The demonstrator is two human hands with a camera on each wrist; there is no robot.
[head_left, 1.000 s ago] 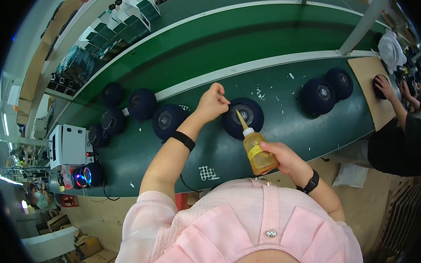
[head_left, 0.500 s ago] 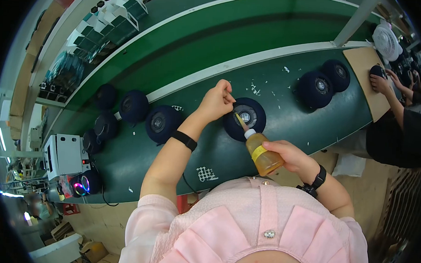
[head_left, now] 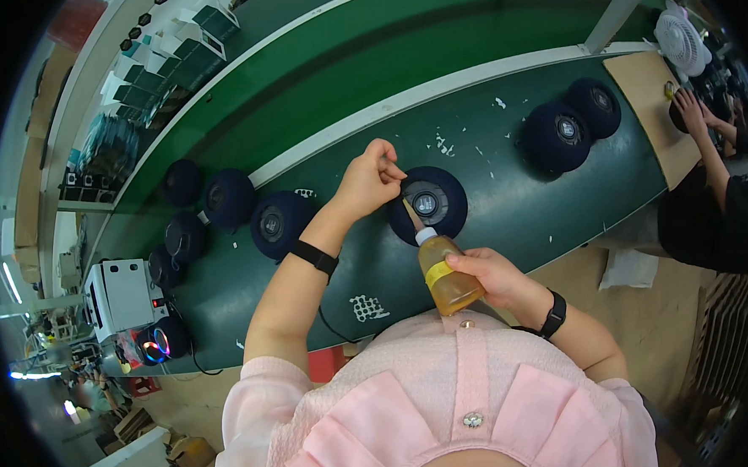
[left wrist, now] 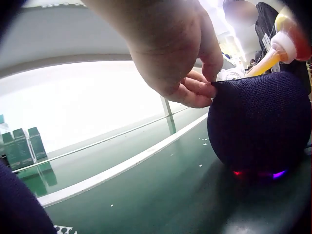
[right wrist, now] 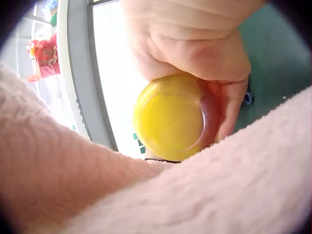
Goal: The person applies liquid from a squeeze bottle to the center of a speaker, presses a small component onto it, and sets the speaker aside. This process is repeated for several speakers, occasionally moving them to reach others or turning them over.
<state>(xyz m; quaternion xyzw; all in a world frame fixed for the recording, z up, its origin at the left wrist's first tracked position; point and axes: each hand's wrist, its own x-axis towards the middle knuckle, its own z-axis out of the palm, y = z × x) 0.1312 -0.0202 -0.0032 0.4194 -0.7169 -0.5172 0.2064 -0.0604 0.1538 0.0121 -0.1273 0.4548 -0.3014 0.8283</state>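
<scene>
A round dark-blue fabric-covered speaker (head_left: 447, 223) stands on the green bench, its ringed top with a pale label facing up. My left hand (head_left: 371, 181) pinches the cover's edge at the speaker's upper left; in the left wrist view, the thumb and fingertips (left wrist: 206, 89) meet at the top rim of the fabric (left wrist: 261, 117). Red and violet light glows under the speaker. With my right hand (head_left: 492, 276) I grip a clear squeeze bottle (head_left: 449, 280) of amber liquid, tilted, its long nozzle (head_left: 413, 214) reaching the left part of the ringed top. The right wrist view shows the bottle's base (right wrist: 170, 122).
Several similar speakers stand left on the bench, the nearest one (head_left: 281, 224) by my left forearm. Two more (head_left: 557, 137) are at the right, near a cardboard sheet (head_left: 651, 104) where another person's hands (head_left: 693, 115) work. A white perforated scrap (head_left: 368, 308) lies in front; a white box-shaped device (head_left: 125, 297) stands left.
The bottle's nozzle tip has shifted left across the ringed top, towards my left fingers. My left hand keeps its pinch at the cover's edge. The view has swung slightly.
</scene>
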